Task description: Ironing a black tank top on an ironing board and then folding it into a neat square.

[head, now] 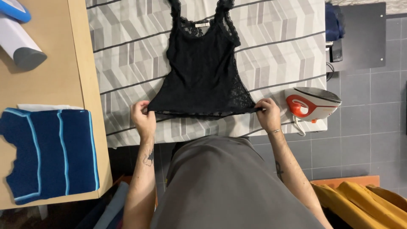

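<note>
A black lace tank top (203, 72) lies flat on an ironing board with a grey and white patterned cover (275, 46), straps pointing away from me. My left hand (143, 118) pinches the left corner of the top's hem. My right hand (268, 113) pinches the right corner of the hem. The hem is stretched straight between the two hands near the board's front edge.
A white and orange iron (313, 104) stands on the board's right end, close to my right hand. A folded blue striped garment (46, 152) lies on a wooden table (80, 63) at left. A white bottle (19, 44) lies at upper left. Yellow cloth (360, 199) at lower right.
</note>
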